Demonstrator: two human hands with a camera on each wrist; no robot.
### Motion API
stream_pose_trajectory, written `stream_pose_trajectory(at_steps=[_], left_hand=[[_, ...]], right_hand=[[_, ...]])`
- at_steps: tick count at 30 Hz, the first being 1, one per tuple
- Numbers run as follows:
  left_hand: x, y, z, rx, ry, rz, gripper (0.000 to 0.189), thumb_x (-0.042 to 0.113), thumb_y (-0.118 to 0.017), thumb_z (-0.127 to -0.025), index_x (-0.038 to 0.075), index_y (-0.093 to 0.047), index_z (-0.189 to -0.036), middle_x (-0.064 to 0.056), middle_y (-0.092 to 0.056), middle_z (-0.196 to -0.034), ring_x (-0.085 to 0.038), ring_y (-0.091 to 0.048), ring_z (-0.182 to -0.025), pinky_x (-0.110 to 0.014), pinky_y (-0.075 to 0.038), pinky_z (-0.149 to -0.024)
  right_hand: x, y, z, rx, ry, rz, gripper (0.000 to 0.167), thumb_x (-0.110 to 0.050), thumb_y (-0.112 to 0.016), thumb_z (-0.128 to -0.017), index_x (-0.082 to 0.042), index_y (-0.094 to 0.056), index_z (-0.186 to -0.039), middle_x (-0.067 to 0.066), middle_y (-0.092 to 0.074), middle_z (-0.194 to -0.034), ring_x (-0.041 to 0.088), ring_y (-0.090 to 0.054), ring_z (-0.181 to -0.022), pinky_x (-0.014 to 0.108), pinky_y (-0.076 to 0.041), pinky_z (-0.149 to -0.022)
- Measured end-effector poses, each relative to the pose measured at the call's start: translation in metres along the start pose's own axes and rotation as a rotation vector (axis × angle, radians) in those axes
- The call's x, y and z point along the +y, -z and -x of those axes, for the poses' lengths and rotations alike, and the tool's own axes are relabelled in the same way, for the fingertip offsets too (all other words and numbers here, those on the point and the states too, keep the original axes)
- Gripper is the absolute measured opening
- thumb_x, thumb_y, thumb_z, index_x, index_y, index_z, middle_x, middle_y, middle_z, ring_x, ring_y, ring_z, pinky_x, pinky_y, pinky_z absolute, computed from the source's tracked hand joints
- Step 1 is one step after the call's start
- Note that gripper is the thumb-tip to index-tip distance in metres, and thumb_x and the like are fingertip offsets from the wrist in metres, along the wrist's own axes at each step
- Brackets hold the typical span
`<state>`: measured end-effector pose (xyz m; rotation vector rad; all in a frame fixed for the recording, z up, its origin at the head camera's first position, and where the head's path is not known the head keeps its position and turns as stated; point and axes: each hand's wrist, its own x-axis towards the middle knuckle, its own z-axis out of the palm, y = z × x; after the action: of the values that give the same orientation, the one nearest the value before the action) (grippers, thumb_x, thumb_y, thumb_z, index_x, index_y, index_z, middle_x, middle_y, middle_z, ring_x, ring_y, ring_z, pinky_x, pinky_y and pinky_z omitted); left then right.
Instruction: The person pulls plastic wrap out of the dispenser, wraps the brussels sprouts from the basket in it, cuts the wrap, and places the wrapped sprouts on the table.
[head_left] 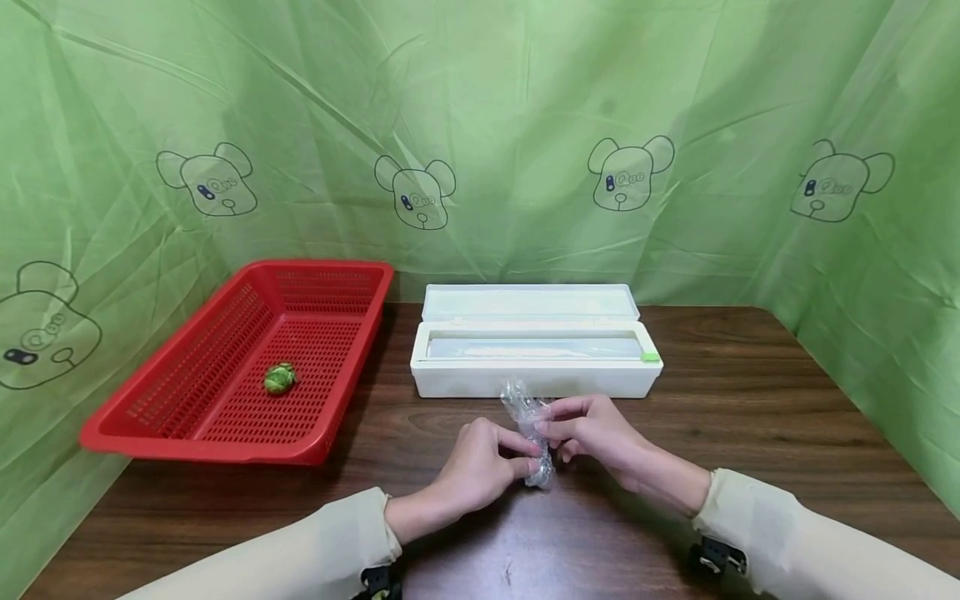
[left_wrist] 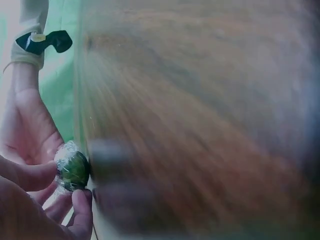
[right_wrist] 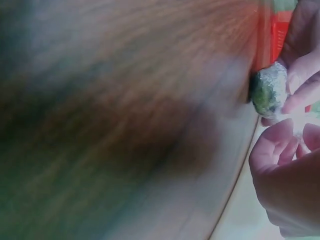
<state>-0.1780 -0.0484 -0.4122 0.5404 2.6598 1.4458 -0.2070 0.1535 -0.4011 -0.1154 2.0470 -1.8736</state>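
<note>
1. Pinching a small green vegetable [left_wrist: 74, 171] in clear film, the fingers of the left hand [head_left: 480, 467] sit close together around the bundle. It is at the middle of the table [head_left: 750, 417], between the left and right edges, on the near side of the white box.
2. Just beside it, the right hand [head_left: 596, 433] has thumb and forefinger narrowed on the crumpled clear film [head_left: 516, 402] leading from the bundle toward the far edge; its other fingers are curled.
3. Near the middle of the far edge is the white box [head_left: 536, 383], its lid [head_left: 528, 302] raised at the back, a bright green piece [head_left: 650, 357] at its right front corner.
4. Along the table's left edge lies a red basket [head_left: 225, 451], with one leafy green sprout [head_left: 280, 378] on its perforated floor, nearer its front edge.
5. Green sheeting [head_left: 517, 75] with outlined bear heads hangs beyond the far edge. Pale sleeves [head_left: 300, 546] cover the person's forearms.
</note>
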Motion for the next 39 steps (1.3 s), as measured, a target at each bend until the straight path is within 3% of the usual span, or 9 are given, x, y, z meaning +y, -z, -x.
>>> stream_pose_trajectory(at_steps=[6,12,20,24,28,30,35,39], left_hand=[[-0.003,0.001,-0.004,0.016,0.057,0.034,0.013,0.011,-0.091,-0.082,0.017,-0.087,-0.092,0.004,-0.080,-0.102,-0.015,-0.067,-0.111,-0.044,-0.053,-0.098],[-0.004,0.002,-0.011,0.036,0.122,0.057,0.012,0.009,-0.092,-0.079,0.016,-0.087,-0.087,0.004,-0.079,-0.099,-0.014,-0.066,-0.104,-0.041,-0.052,-0.096],[-0.004,0.002,-0.016,0.068,0.201,0.197,0.018,-0.006,-0.090,-0.072,0.008,-0.083,-0.082,0.001,-0.075,-0.079,-0.011,-0.062,-0.074,-0.027,-0.054,-0.064],[-0.004,0.002,-0.016,0.075,0.199,0.234,0.021,-0.011,-0.087,-0.070,0.004,-0.075,-0.080,0.001,-0.076,-0.080,-0.012,-0.067,-0.073,-0.028,-0.054,-0.064],[-0.002,0.002,-0.016,0.036,0.161,0.229,0.031,-0.016,-0.081,-0.072,0.006,-0.065,-0.089,0.001,-0.076,-0.088,-0.016,-0.069,-0.076,-0.033,-0.053,-0.071],[-0.002,0.002,-0.016,0.011,0.121,0.200,0.031,-0.017,-0.076,-0.074,0.008,-0.067,-0.091,0.002,-0.074,-0.088,-0.015,-0.068,-0.075,-0.034,-0.054,-0.072],[0.000,0.002,-0.014,-0.021,0.018,0.082,0.027,-0.013,-0.074,-0.079,0.014,-0.074,-0.079,0.008,-0.070,-0.085,-0.010,-0.063,-0.074,-0.032,-0.051,-0.080],[0.000,0.004,-0.011,-0.022,-0.071,-0.007,0.027,-0.011,-0.073,-0.081,0.015,-0.076,-0.075,0.008,-0.071,-0.088,-0.011,-0.066,-0.086,-0.038,-0.052,-0.086]], right_hand=[[0.001,0.002,0.005,0.024,0.104,0.073,0.022,-0.008,-0.081,-0.091,0.006,-0.078,-0.108,0.009,-0.074,-0.088,0.015,-0.058,-0.061,0.029,-0.052,-0.059],[0.004,0.004,0.010,0.031,0.227,0.207,0.023,-0.008,-0.082,-0.090,0.000,-0.081,-0.112,0.013,-0.076,-0.096,0.016,-0.059,-0.061,0.033,-0.054,-0.053],[0.010,0.009,0.012,-0.069,0.447,0.344,0.014,0.001,-0.080,-0.088,-0.008,-0.085,-0.099,0.008,-0.075,-0.090,0.015,-0.066,-0.079,0.028,-0.055,-0.067],[0.015,0.013,0.015,-0.125,0.545,0.420,0.014,0.000,-0.083,-0.086,-0.010,-0.085,-0.096,0.001,-0.076,-0.091,0.015,-0.070,-0.086,0.031,-0.057,-0.072],[0.019,0.015,0.018,-0.169,0.602,0.503,0.019,0.001,-0.085,-0.084,-0.014,-0.085,-0.095,-0.007,-0.075,-0.094,0.015,-0.070,-0.091,0.031,-0.058,-0.079],[0.020,0.014,0.019,-0.183,0.631,0.544,0.022,0.004,-0.085,-0.084,-0.015,-0.086,-0.095,-0.008,-0.074,-0.095,0.014,-0.070,-0.092,0.030,-0.058,-0.081],[0.022,0.012,0.019,-0.188,0.723,0.643,0.029,0.010,-0.085,-0.080,-0.016,-0.086,-0.093,-0.010,-0.072,-0.095,0.010,-0.069,-0.092,0.030,-0.058,-0.082],[0.024,0.009,0.020,-0.148,0.801,0.698,0.028,0.008,-0.087,-0.078,-0.016,-0.086,-0.093,-0.009,-0.075,-0.097,0.009,-0.069,-0.093,0.028,-0.058,-0.082]])
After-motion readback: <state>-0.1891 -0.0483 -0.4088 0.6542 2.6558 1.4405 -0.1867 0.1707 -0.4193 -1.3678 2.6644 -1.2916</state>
